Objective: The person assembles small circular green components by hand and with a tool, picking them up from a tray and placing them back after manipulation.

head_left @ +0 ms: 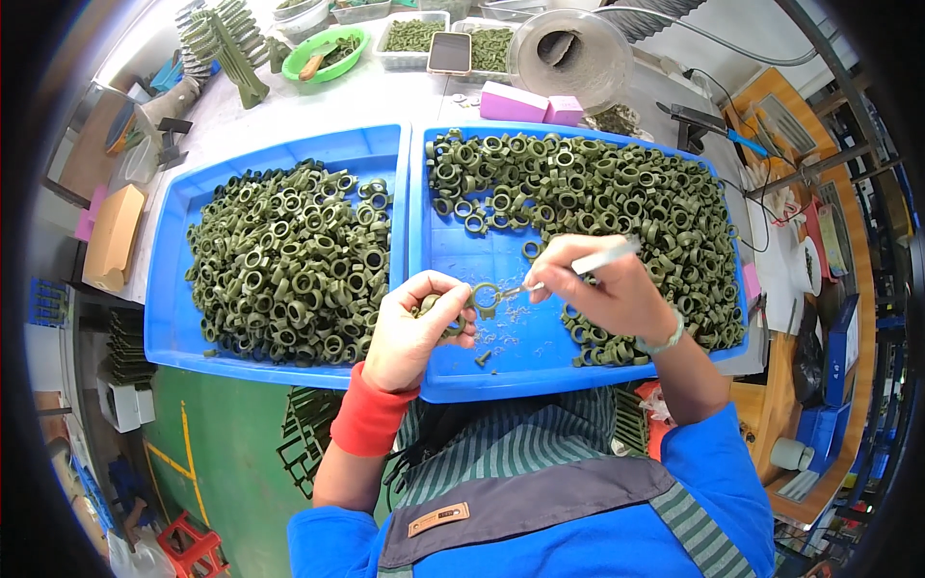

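The left hand pinches a green ring between thumb and fingers, just left of the frame's centre, with more rings tucked in its curled fingers. The right hand, right of centre, grips a thin tool with a pale handle; the metal tip points left and reaches the pinched ring's right side, though whether it touches cannot be told. A red wristband circles the left wrist, a pale bracelet the right.

Both hands are above the right tray, which is blue. Its pile of green rings runs along the top and down the right side; fine scraps and a few green bits lie on its floor below the hands. Just beside it, left of centre, the left tray, also blue, holds another heaped pile of rings.

At the top of the frame, a phone rests on tubs of green pieces, and a green bowl sits to their left. Pink blocks lie behind the right tray. A red stool stands at lower left.
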The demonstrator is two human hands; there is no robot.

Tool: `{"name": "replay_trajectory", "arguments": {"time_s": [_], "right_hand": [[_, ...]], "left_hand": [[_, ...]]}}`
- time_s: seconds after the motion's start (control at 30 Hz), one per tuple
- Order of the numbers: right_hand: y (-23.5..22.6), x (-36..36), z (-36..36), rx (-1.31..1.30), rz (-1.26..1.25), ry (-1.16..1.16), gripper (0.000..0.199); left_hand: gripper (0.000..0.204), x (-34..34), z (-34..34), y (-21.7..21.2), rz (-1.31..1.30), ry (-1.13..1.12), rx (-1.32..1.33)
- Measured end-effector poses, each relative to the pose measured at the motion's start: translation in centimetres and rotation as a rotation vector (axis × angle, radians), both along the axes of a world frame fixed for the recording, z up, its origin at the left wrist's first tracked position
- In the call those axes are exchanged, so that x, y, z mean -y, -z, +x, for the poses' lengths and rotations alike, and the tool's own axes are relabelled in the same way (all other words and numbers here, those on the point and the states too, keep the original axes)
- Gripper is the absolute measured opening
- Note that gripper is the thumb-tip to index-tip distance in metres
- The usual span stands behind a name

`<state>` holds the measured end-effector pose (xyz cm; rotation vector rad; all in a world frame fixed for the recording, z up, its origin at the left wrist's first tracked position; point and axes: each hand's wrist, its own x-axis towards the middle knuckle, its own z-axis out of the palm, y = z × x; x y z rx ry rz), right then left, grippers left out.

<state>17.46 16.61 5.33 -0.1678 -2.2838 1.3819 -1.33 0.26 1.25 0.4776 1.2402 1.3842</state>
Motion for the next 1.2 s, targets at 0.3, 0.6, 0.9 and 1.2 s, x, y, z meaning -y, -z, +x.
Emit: {"name": "replay_trajectory", "arguments": {"time_s": [0.3,0.6,0.9,1.2], "right_hand": [[2.6,2.7,-0.5,-0.29,-0.545,0.178,0.021],[2.9,3.5,-1.5,-0.015,-0.474,0.216,0.028],[3.2,3.5,-1.9,-0.056,-0.252,0.226,0.021],[6.1,-1.8,-3.6,0.24,0.222,0.398,0.015]], "left_hand": [[0.006,-0.1,0.5,0.3,0.216,-0.069,-0.198],[0.017,0.1,1.5,0.5,0.397,-0.148,-0.49],[0.025,0.3,1.1,0.9,0.35,-0.159,-0.515],[0.03,0.9,-1.2,1.6,0.27,-0.243,0.171]]}}
